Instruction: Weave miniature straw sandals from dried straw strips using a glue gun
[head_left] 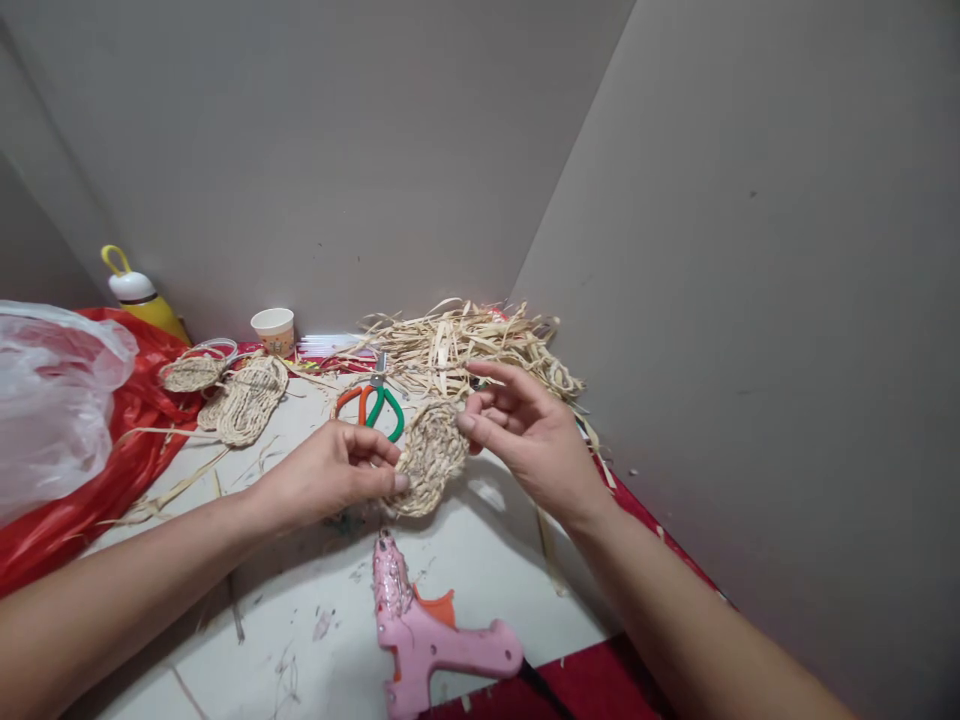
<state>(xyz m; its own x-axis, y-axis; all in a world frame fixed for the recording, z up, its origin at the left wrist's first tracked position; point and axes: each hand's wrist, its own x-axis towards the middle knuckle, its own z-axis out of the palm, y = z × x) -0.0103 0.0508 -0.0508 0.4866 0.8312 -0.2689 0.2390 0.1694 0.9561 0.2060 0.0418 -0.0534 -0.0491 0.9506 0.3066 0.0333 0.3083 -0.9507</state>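
At far left we log a crumpled translucent plastic bag [56, 400] on top of a red plastic bag [154, 425]. Just behind them, a yellow bottle [154, 308] with white cap and yellow loop leans against the grey wall [337, 180].

Next, we see finished-looking woven pieces [251, 400] of pale fibre, some overlapping, lying on the white work surface [300, 580]. Beyond them stands a paper cup [272, 335], upright, near the wall.

Near centre, we note the left hand [341, 465] gripping the lower left edge of an oval braided piece [433, 460], thumb on top, the other fingers curled behind. This piece is held up above the surface, between the two hands. Behind it lies a cutting tool [382, 405] with orange and green handles. On the near side we record a pink glue gun [442, 640], orange trigger, nozzle pointing toward the piece.

Farther back, a loose heap of dry strips [465, 345] spreads along the wall.

On the right, we find the right hand [529, 435] half open: thumb at the braided piece's right edge, index finger stretched out above it, remaining fingers bent. We cannot tell whether they close on the edge. Red cloth [600, 680] shows below the forearm.
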